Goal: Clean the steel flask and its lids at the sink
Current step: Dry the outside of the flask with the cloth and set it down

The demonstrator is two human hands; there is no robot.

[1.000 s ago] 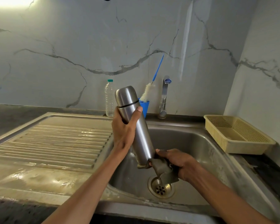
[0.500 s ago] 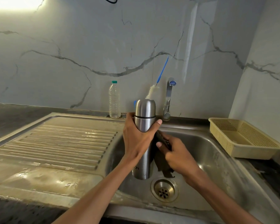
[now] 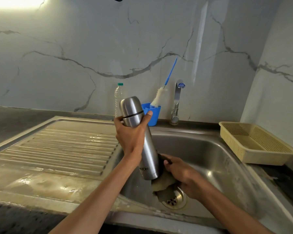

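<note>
The steel flask (image 3: 143, 141) is held over the sink (image 3: 218, 159), most likely so drips fall in the bowl and not on the worktop (image 3: 10, 115). Its lid end points up and leans left, and its bottom points down near the drain (image 3: 173, 199). The cap is still on, so I think only the outside is being cleaned now. The left hand (image 3: 130, 135) grips the flask high up, just under the dark ring. Its fingers are curled round the far side, and the thumb presses the near side by the blue cup (image 3: 151, 114). This hold probably keeps the flask steady while it gets rubbed. The left arm reaches up from the low left. The right hand (image 3: 181, 173) is low in the sink. Its fingers are curled round a brownish cloth (image 3: 161, 186), which is pressed on the flask's bottom end. The bottle brush (image 3: 157, 98) waits in the blue cup beside the tap (image 3: 177, 102). A yellow basket (image 3: 255, 144) sits on the right.
</note>
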